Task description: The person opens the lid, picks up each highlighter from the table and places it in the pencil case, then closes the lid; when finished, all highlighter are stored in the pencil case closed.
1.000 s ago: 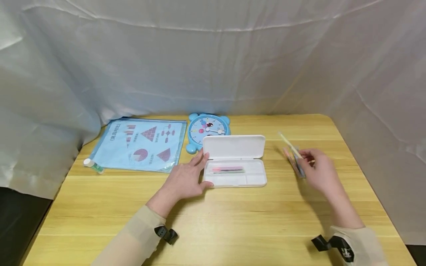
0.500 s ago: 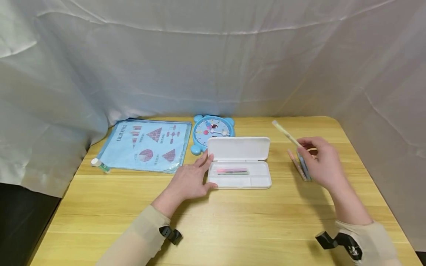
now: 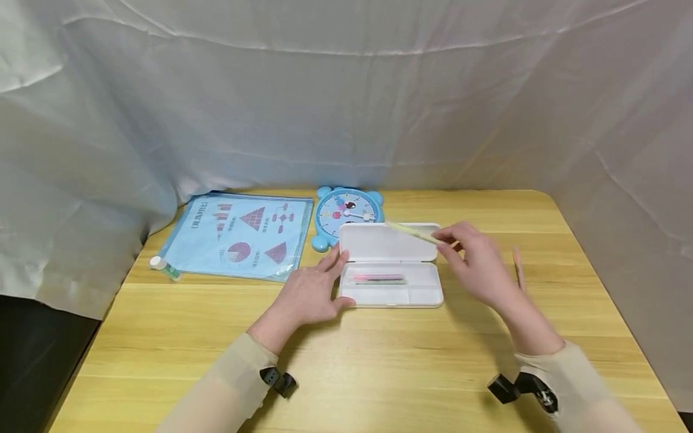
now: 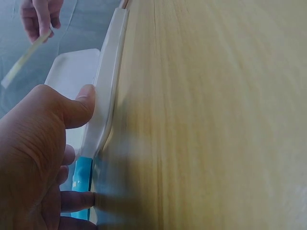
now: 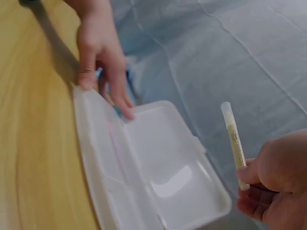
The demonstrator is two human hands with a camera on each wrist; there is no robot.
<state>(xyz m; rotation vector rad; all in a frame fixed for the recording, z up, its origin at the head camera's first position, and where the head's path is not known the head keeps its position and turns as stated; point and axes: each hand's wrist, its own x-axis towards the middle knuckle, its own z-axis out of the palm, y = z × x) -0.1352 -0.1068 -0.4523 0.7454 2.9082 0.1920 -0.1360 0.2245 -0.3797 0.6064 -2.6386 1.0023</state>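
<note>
A white pencil case (image 3: pixel 425 294) lies with its lid raised on the wooden table. Pink and greenish pens (image 3: pixel 379 278) lie in its long rear compartment. My left hand (image 3: pixel 308 293) holds the case's left end, thumb at the front corner, index finger against the lid; the left wrist view shows the thumb (image 4: pixel 81 108) on its edge. Between thumb and fingers, my right hand (image 3: pixel 476 261) pinches a yellow highlighter (image 5: pixel 234 143) with a clear cap. In the head view it is in front of the lid, cap pointing left.
An orange pen (image 3: pixel 518 267) lies right of my right hand, partly covered by the arm. Behind the case sits a blue toy clock (image 3: pixel 346 210). At the left are a blue zip folder (image 3: pixel 238 237) and a glue stick (image 3: pixel 165 267). Grey cloth (image 3: pixel 346 108) hangs around the table.
My right hand has lifted the highlighter and carried it left, from the pens on the right to the case. An orange pen shows behind it. The left hand stays on the case.
</note>
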